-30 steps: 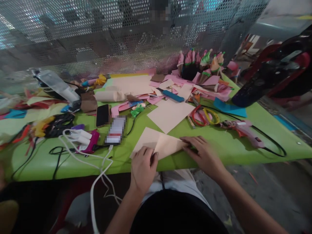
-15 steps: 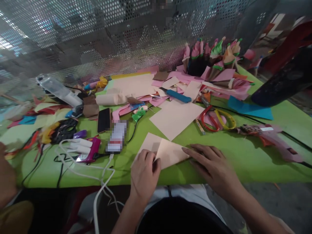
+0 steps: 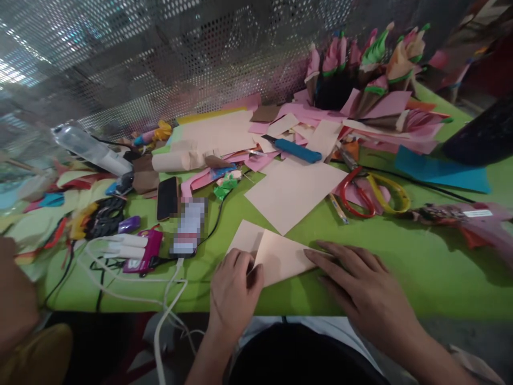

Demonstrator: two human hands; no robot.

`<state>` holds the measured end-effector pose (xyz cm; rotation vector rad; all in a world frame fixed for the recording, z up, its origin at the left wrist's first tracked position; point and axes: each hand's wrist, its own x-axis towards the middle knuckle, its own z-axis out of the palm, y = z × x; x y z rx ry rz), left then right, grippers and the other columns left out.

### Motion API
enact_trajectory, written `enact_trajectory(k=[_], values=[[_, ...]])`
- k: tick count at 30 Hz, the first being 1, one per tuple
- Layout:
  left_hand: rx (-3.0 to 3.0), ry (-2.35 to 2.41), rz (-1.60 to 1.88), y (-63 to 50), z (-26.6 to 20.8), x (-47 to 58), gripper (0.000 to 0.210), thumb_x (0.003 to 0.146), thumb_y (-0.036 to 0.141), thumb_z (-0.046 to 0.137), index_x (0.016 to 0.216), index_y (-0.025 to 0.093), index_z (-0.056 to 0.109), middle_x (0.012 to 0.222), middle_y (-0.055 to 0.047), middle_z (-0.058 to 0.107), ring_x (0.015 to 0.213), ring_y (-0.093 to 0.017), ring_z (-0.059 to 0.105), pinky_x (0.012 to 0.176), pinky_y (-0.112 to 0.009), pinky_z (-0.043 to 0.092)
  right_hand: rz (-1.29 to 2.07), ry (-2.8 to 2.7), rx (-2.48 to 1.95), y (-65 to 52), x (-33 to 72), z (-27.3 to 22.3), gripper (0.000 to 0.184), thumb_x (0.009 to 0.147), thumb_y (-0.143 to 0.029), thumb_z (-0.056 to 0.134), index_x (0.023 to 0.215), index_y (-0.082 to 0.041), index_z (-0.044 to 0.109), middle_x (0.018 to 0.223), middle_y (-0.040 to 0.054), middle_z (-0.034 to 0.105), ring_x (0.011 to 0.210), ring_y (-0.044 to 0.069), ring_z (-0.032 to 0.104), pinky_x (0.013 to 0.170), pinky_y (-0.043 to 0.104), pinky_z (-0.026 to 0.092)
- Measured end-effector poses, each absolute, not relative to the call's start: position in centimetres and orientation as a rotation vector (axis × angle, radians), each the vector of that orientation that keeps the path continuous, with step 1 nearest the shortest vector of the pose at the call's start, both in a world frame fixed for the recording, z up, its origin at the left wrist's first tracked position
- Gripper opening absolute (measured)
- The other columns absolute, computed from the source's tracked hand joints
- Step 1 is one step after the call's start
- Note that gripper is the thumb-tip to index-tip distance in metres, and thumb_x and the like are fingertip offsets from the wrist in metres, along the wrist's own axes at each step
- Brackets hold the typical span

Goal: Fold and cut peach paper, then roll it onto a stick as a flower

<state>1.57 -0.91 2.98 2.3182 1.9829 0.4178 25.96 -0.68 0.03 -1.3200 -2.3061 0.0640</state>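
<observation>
A pale peach sheet of paper (image 3: 282, 256), partly folded over, lies at the front edge of the green table. My left hand (image 3: 237, 289) grips its left part, fingers curled and thumb against the fold. On the right corner rest the fingertips of my right hand (image 3: 360, 278), its fingers stretched out and apart. Just behind lies a second, flat peach sheet (image 3: 294, 192). Across that sheet's far side is a blue utility knife (image 3: 297, 150). To its right are scissors with one red and one yellow handle loop (image 3: 356, 192), beside a short pencil (image 3: 339, 208).
A pink glue gun (image 3: 476, 216) lies at right, near blue paper (image 3: 444, 170). Paper cone flowers (image 3: 374, 53) stand at the back. Left are two phones (image 3: 168, 198), a magenta adapter (image 3: 150, 251) with white cables, and a plastic bottle (image 3: 92, 149). Another person's arm (image 3: 16, 294) shows far left.
The view has shifted slightly, so things at the right appear farther right. Both hands stay on the folded paper, with the right fingertips still at its right corner.
</observation>
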Motion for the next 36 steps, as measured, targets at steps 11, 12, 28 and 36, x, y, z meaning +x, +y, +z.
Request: enact_trajectory(k=[11,12,28,36], values=[[2.284,2.006,0.395,-0.92,3.29,1.52,0.011,0.087,0.022,0.058,0.077,0.021,0.053,0.078,-0.001,0.060,0.069,-0.017,0.057,0.064,-0.029,0.043,0.054,-2.307,-1.325,-0.73,25.90,-0.02,0.037,0.097,-0.025,0.046,0.131,-0.025,0.061,0.126,0.0070,0.067,0.102,0.027,0.060,0.079,0.041,0.047],[2.285,2.010,0.395,-0.89,3.30,1.53,0.011,0.086,0.022,0.058,0.077,0.021,0.053,0.077,0.000,0.060,0.068,-0.017,0.057,0.064,-0.029,0.043,0.057,-2.306,-1.326,-0.74,25.90,-0.08,0.037,0.097,-0.025,0.046,0.131,-0.025,0.061,0.127,0.0068,0.067,0.102,0.028,0.060,0.079,0.041,0.047],[2.566,1.623,0.535,-0.55,3.70,1.81,0.041,0.090,0.004,0.047,0.120,0.026,0.065,0.114,-0.007,0.066,0.101,-0.019,0.061,0.089,-0.034,0.054,0.038,-2.307,-1.349,-0.77,25.79,0.05,0.037,0.097,-0.024,0.047,0.131,-0.028,0.062,0.126,0.0059,0.068,0.102,0.027,0.059,0.081,0.041,0.046],[2.679,1.324,0.345,-1.07,3.23,1.81,0.045,0.092,0.010,0.040,0.134,0.009,0.056,0.136,-0.014,0.060,0.127,-0.023,0.052,0.106,-0.039,0.048,0.058,-2.311,-1.405,-0.93,25.53,0.32,0.036,0.096,-0.021,0.049,0.128,-0.028,0.064,0.128,0.0068,0.067,0.107,0.027,0.058,0.085,0.041,0.045]])
